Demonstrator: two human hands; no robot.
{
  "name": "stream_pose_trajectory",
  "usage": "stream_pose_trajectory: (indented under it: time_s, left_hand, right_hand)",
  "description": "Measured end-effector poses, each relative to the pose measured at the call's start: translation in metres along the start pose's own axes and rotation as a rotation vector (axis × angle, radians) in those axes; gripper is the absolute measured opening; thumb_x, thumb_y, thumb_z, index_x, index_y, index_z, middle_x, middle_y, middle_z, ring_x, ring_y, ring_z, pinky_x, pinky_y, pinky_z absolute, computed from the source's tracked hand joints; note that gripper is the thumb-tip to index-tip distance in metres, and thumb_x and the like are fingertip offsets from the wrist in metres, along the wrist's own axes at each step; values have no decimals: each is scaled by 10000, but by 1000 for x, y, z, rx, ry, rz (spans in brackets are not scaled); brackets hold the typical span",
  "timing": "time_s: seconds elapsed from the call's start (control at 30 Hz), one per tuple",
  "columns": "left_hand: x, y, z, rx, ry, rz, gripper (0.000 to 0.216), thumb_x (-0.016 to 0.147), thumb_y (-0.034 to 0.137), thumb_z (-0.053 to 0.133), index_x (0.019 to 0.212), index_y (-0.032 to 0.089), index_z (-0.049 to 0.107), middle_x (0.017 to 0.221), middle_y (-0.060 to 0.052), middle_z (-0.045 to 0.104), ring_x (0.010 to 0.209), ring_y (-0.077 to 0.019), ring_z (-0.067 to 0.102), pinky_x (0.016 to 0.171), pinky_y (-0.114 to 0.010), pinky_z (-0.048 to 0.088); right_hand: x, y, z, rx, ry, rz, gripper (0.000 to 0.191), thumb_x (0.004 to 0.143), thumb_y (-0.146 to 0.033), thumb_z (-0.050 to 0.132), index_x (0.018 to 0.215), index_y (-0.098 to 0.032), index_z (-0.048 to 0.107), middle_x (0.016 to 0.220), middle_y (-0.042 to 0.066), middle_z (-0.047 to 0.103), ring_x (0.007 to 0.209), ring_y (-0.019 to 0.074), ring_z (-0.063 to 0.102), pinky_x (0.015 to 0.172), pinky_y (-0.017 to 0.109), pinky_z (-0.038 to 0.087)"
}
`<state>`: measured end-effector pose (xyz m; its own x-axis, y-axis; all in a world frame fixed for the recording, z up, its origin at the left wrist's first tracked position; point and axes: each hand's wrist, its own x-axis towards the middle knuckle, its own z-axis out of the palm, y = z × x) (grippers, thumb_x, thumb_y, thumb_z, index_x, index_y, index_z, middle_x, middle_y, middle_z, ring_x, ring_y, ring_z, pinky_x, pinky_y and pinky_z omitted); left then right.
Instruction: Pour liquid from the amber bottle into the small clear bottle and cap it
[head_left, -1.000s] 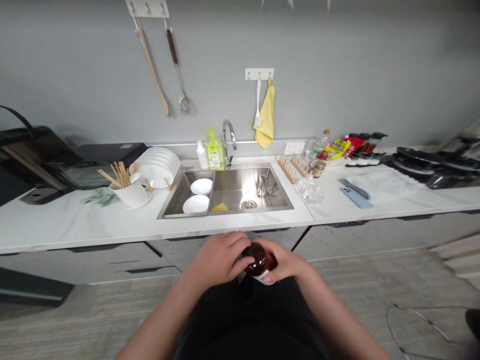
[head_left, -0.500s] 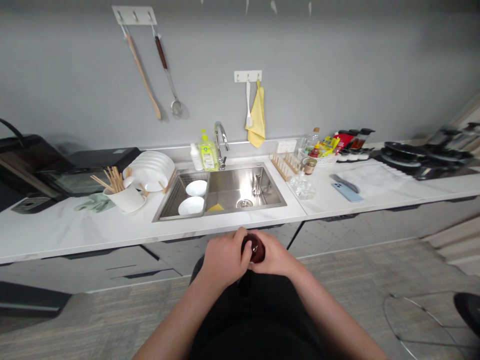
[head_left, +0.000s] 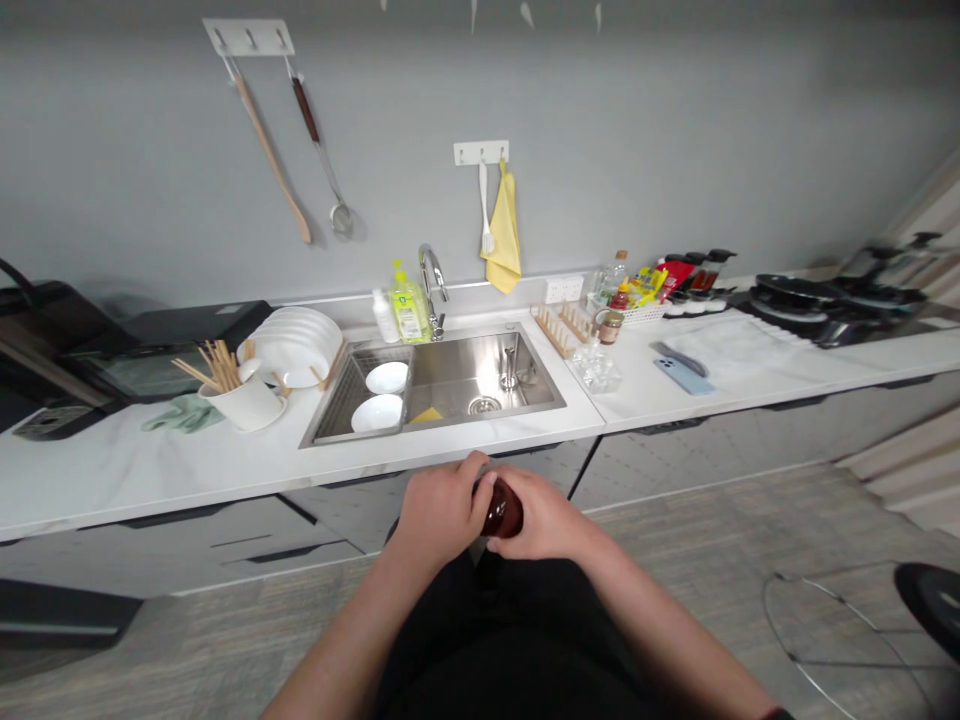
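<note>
Both hands are closed around a dark reddish-brown jar, held in front of my body just short of the counter's front edge. My left hand wraps its left end, thumb lying across it. From the other side my right hand grips it, fingers curled round the glossy, rounded surface. The fingers hide much of the jar, and I cannot make out a label or what is inside.
Beyond my hands, a steel sink holds two white bowls in a rack. Left on the counter are white plates and a utensil holder. Rightward lie glasses, a small jar, a phone and pans.
The jar has tilted slightly between my hands, and more of its glossy side shows. Both hands keep their grip. The whole view has shifted a little.
</note>
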<state>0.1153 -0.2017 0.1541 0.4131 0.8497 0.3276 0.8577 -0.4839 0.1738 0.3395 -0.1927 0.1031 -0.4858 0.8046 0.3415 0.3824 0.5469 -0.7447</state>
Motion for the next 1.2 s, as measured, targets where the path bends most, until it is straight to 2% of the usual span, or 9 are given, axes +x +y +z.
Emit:
stream_pose_trajectory:
  time_s: [0.13, 0.3, 0.43, 0.53, 0.73, 0.9, 1.03, 1.13, 1.2]
  left_hand:
    - [-1, -3, -1, -28, 3, 30, 343, 1177, 446, 436, 1238, 289, 734, 880, -79, 846, 740, -291, 788, 639, -359, 447]
    - [0, -5, 0, -68, -11, -32, 343, 1171, 410, 437, 1133, 280, 752, 812, -75, 813, 682, -276, 748, 639, -351, 412]
    - [-2, -6, -6, -299, 34, -50, 353, 1166, 431, 492, 959, 255, 717, 854, -75, 796, 769, -258, 740, 720, -353, 449]
    - [-7, -21, -7, -545, 157, -157, 333, 1158, 451, 542, 966, 242, 717, 871, -45, 769, 807, -223, 710, 780, -336, 475]
    - [-20, -85, 34, -1028, 297, -467, 359, 1011, 590, 752, 977, 234, 718, 894, -25, 753, 705, -163, 588, 677, -293, 476]
    - [-31, -132, 73, -1208, 447, -645, 449, 823, 585, 955, 1071, 251, 785, 1163, -125, 848, 864, -210, 719, 798, -377, 605]
    - [-42, -192, 74, -1187, 572, -775, 552, 746, 601, 980, 1122, 238, 805, 1190, -156, 846, 967, -272, 787, 933, -482, 664]
    - [-55, -255, 64, -1094, 698, -896, 621, 664, 556, 987, 1114, 196, 756, 1018, -97, 816, 944, -278, 792, 945, -473, 658]
    - [-63, -300, 56, -889, 762, -990, 610, 667, 516, 952, 1129, 181, 739, 1046, -77, 803, 975, -273, 787, 945, -435, 644]
  right_hand:
    - [0, 1, -1, 3, 44, 39, 704, 667, -212, 933, 1324, -316, 702, 1263, 61, 810, 1108, 345, 777, 979, 450, 597]
    - [-3, -4, 4, -31, -14, 9, 673, 645, -267, 982, 1257, -303, 705, 1213, 61, 815, 1056, 344, 770, 950, 450, 591]
    - [-4, -5, 6, -19, 12, 38, 646, 680, -254, 972, 1268, -298, 707, 1196, 58, 816, 1062, 333, 777, 944, 439, 602]
    - [-7, 10, 6, 8, 49, 79, 760, 690, -242, 986, 1392, -295, 700, 1329, 88, 812, 1181, 361, 783, 1066, 492, 606]
    - [-11, 80, 3, 137, 338, 143, 870, 755, -442, 1028, 1512, -259, 639, 1474, 160, 748, 1359, 407, 741, 1221, 601, 564]
    - [10, 138, -22, 90, 590, 200, 926, 714, -557, 1052, 1486, -240, 650, 1455, 173, 735, 1366, 415, 727, 1258, 625, 539]
    - [30, 183, -47, 95, 713, 287, 1020, 692, -616, 1043, 1530, -225, 613, 1478, 189, 736, 1347, 414, 740, 1248, 638, 547]
    - [39, 209, -58, 111, 784, 322, 1041, 677, -645, 1028, 1529, -223, 605, 1463, 190, 746, 1300, 408, 765, 1192, 640, 594]
    - [42, 220, -59, 76, 806, 334, 1025, 701, -661, 1003, 1534, -220, 599, 1464, 192, 750, 1279, 400, 780, 1162, 634, 617]
